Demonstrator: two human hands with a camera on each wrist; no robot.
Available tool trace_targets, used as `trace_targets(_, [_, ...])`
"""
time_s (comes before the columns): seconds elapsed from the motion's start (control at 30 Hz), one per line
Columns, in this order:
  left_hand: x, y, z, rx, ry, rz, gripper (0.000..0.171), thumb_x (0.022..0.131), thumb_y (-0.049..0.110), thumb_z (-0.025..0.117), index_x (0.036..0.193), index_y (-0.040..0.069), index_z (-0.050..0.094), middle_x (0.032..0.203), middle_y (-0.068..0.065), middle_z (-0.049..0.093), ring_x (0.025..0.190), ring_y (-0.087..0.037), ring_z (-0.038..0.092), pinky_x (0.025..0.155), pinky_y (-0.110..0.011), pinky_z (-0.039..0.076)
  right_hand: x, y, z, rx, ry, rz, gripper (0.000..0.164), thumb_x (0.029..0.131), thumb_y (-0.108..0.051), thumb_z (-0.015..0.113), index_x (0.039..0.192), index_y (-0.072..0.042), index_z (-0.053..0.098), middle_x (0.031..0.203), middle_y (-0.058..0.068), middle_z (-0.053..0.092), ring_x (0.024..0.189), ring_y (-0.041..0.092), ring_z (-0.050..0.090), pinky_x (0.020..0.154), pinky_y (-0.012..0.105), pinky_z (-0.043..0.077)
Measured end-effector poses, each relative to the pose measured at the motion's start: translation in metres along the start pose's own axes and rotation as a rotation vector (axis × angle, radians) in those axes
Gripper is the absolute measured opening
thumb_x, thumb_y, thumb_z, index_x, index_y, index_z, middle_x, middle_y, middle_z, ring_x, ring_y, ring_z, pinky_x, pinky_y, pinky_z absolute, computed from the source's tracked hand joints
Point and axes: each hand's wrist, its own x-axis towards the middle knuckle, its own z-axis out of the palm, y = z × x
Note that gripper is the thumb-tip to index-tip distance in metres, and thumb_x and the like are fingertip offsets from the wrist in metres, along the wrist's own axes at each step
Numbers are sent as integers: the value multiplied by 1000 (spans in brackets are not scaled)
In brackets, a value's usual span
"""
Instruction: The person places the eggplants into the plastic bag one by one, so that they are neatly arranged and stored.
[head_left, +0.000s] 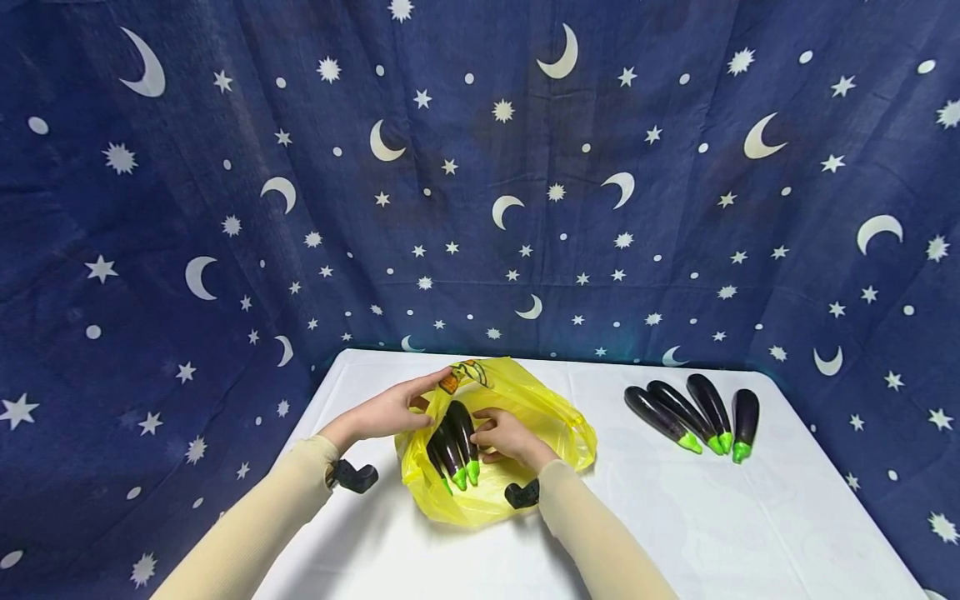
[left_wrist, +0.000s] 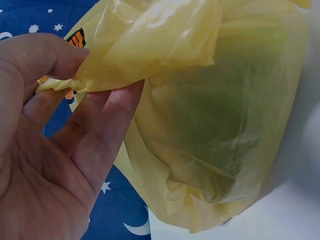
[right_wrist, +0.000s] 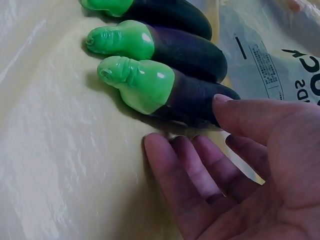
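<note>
A yellow plastic bag lies with its mouth spread wide, and three dark eggplants with bright green stems rest side by side inside it. My left hand pinches the bag's edge between thumb and fingers; in the left wrist view the plastic bunches at the fingertips. Inside the bag is my right hand, beside the nearest eggplant. Its thumb lies against that eggplant's dark end, while the other fingers are spread loosely below it.
Several more eggplants lie in a loose fan on the right of the white-covered table. A dark blue curtain with moons and stars hangs behind and at the sides. Black cameras sit on both wrists.
</note>
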Motion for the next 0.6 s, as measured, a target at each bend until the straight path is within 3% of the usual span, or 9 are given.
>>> trace_targets(0.4, [0, 0, 1, -3, -7, -12, 87, 93, 3, 66, 165, 28, 24, 162, -6, 38, 127, -29, 58, 110, -49, 44, -14, -5, -9, -116, -32, -76, 56, 91, -3, 72, 142, 7, 52, 110, 17, 61, 88, 25, 63, 71, 48, 61])
trace_targets(0.6, [1, 2, 1, -6, -9, -10, 86, 93, 3, 66, 165, 27, 24, 161, -6, 38, 127, -29, 57, 110, -49, 43, -31, -16, -14, -190, -69, -127, 55, 95, -9, 70, 145, 5, 51, 125, 24, 60, 102, 31, 63, 78, 48, 60])
